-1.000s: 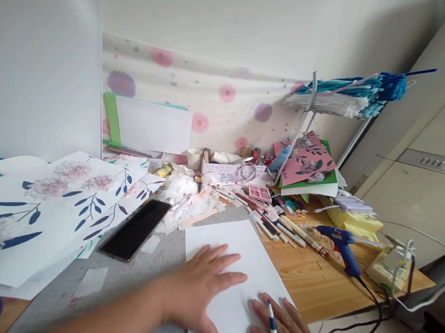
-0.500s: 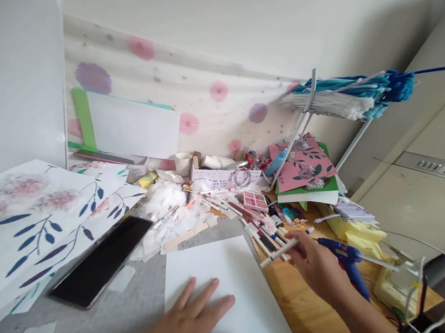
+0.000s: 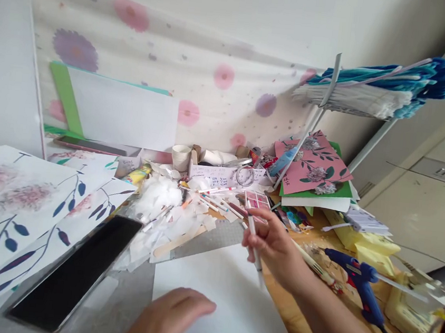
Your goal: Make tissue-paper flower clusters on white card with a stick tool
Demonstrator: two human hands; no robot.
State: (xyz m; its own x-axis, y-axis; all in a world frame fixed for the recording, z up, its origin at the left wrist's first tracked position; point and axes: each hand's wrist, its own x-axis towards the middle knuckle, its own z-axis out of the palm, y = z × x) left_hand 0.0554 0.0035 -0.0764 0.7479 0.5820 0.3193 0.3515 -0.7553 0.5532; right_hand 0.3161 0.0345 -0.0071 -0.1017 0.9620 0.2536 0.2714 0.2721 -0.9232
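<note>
My right hand is raised over the pile of pens at the far edge of a white sheet of paper, its fingers pinched on a thin white pen that points down toward the sheet. My left hand rests on the near part of that sheet with the fingers curled under; nothing shows in it. The sheet lies on a grey cutting mat.
A black phone lies left of the sheet beside floral papers. Pens, paper scraps, a paper cup and pink floral card crowd the back. A blue glue gun lies at the right near the desk edge.
My right hand left the sheet, reached into the pens at the right, picked up a white pen and now brings it back left. My left hand's fingers curled in. The view tilted up.
</note>
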